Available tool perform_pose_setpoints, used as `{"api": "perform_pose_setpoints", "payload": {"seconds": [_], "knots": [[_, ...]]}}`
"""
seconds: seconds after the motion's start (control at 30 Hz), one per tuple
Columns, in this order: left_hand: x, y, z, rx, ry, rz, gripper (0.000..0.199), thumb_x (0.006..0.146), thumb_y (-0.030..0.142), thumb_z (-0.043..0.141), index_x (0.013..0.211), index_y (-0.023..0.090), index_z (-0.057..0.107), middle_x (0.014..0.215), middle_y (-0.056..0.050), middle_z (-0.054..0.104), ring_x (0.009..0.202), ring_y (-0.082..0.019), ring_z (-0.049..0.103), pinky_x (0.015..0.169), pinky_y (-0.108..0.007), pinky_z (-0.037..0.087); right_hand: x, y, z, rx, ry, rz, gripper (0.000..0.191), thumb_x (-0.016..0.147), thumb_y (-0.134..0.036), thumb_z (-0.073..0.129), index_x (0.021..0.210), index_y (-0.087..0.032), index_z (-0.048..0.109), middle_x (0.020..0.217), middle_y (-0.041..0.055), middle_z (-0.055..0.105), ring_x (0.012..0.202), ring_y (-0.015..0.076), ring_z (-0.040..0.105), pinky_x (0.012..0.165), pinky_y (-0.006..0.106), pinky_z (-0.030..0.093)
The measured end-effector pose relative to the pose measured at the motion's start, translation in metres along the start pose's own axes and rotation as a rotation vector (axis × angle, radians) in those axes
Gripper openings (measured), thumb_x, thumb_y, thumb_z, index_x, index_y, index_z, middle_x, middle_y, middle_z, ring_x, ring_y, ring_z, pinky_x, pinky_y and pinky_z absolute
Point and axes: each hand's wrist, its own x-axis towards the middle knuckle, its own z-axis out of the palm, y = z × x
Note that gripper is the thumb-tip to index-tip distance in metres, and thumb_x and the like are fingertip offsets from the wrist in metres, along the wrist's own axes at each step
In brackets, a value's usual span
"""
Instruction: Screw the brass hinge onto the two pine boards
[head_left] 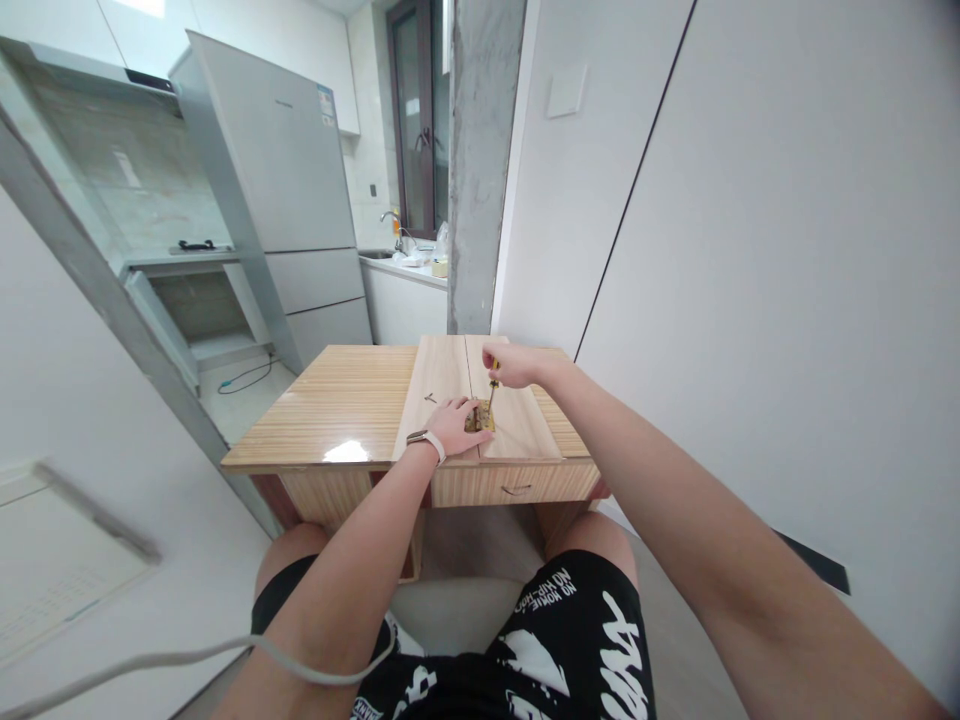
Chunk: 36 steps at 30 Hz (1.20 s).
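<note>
The hinge is laid across the seam between two boards, pressed by the left hand's spread fingers. The screwdriver is gripped by the right hand; fastening seems unfinished, seated screws indiscernible.

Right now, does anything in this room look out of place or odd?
Mildly: a cable lies loose on the floor by an open cabinet, which looks untidy. Around the hinge and screwdriver, nothing visibly stands out.
</note>
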Motion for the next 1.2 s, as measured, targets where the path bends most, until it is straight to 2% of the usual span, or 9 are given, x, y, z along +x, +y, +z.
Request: {"api": "perform_pose_setpoints", "payload": {"seconds": [0.13, 0.23, 0.4, 0.57, 0.7, 0.87, 0.93, 1.07, 1.2], "knots": [[0.000, 0.001, -0.002, -0.001, -0.008, 0.002, 0.080, 0.082, 0.073, 0.062, 0.143, 0.022, 0.056, 0.146, -0.013, 0.057, 0.133, -0.034, 0.052, 0.116, -0.046, 0.038, -0.003, -0.004, -0.002, -0.042, 0.038, 0.048, 0.013, 0.096, -0.020, 0.063, 0.109, -0.018, 0.063, 0.109, 0.0091, 0.074, 0.093, 0.0186, 0.066, 0.071, 0.026, 0.040], [0.000, 0.001, -0.003, -0.002, -0.011, -0.002, 0.081, 0.082, 0.073, 0.062, 0.144, 0.022, 0.055, 0.146, -0.013, 0.057, 0.134, -0.034, 0.052, 0.116, -0.046, 0.038, -0.003, -0.006, 0.000, -0.082, 0.084, 0.060, 0.011, 0.096, -0.022, 0.065, 0.106, -0.018, 0.065, 0.114, 0.0104, 0.073, 0.099, 0.0204, 0.065, 0.072, 0.027, 0.040], [0.000, 0.002, -0.003, -0.008, -0.015, 0.000, 0.080, 0.082, 0.072, 0.063, 0.145, 0.022, 0.054, 0.147, -0.013, 0.057, 0.134, -0.034, 0.052, 0.117, -0.046, 0.037, -0.001, -0.006, 0.003, -0.116, 0.125, 0.013, 0.007, 0.097, -0.023, 0.061, 0.100, -0.019, 0.067, 0.108, 0.0099, 0.074, 0.098, 0.0217, 0.066, 0.073, 0.028, 0.040], [0.001, 0.001, -0.002, -0.001, -0.012, 0.002, 0.082, 0.083, 0.074, 0.062, 0.145, 0.021, 0.054, 0.148, -0.014, 0.056, 0.135, -0.034, 0.051, 0.117, -0.046, 0.037, 0.004, 0.001, 0.010, -0.149, 0.182, 0.015, 0.013, 0.099, -0.032, 0.059, 0.097, -0.020, 0.066, 0.105, 0.0096, 0.075, 0.097, 0.0233, 0.067, 0.073, 0.030, 0.041], [0.000, 0.000, -0.001, 0.012, -0.015, 0.000, 0.083, 0.083, 0.075, 0.060, 0.145, 0.022, 0.053, 0.148, -0.013, 0.056, 0.136, -0.033, 0.051, 0.117, -0.045, 0.037, 0.005, 0.006, 0.014, -0.133, 0.163, 0.052, 0.022, 0.098, -0.041, 0.060, 0.106, -0.020, 0.063, 0.110, 0.0118, 0.073, 0.097, 0.0251, 0.067, 0.072, 0.030, 0.041], [0.001, -0.003, 0.001, 0.015, -0.015, 0.002, 0.084, 0.083, 0.076, 0.059, 0.146, 0.022, 0.053, 0.149, -0.013, 0.055, 0.137, -0.033, 0.050, 0.117, -0.046, 0.037, 0.002, 0.004, 0.010, -0.016, 0.085, 0.003, 0.020, 0.093, -0.018, 0.058, 0.113, -0.017, 0.059, 0.113, 0.0120, 0.071, 0.095, 0.0220, 0.065, 0.069, 0.028, 0.041], [0.001, -0.004, 0.002, 0.013, -0.012, 0.004, 0.084, 0.083, 0.076, 0.059, 0.146, 0.021, 0.053, 0.149, -0.014, 0.055, 0.137, -0.034, 0.050, 0.117, -0.046, 0.037, 0.000, 0.002, 0.008, 0.017, 0.055, 0.008, 0.022, 0.092, -0.014, 0.058, 0.114, -0.017, 0.059, 0.111, 0.0108, 0.072, 0.092, 0.0206, 0.065, 0.067, 0.027, 0.040], [0.001, -0.005, 0.003, 0.005, 0.001, 0.011, 0.084, 0.082, 0.076, 0.060, 0.145, 0.020, 0.054, 0.146, -0.013, 0.057, 0.135, -0.033, 0.052, 0.116, -0.046, 0.038, -0.002, 0.001, 0.005, -0.001, 0.053, 0.018, 0.014, 0.097, -0.019, 0.058, 0.111, -0.017, 0.060, 0.109, 0.0099, 0.073, 0.090, 0.0190, 0.066, 0.068, 0.026, 0.039], [0.001, -0.003, 0.002, 0.004, 0.014, 0.023, 0.082, 0.082, 0.074, 0.062, 0.144, 0.020, 0.055, 0.144, -0.013, 0.058, 0.132, -0.033, 0.053, 0.115, -0.047, 0.040, 0.001, 0.003, 0.011, -0.055, 0.126, -0.010, 0.012, 0.098, -0.027, 0.060, 0.106, -0.018, 0.063, 0.107, 0.0097, 0.074, 0.095, 0.0211, 0.067, 0.070, 0.027, 0.039]]}}
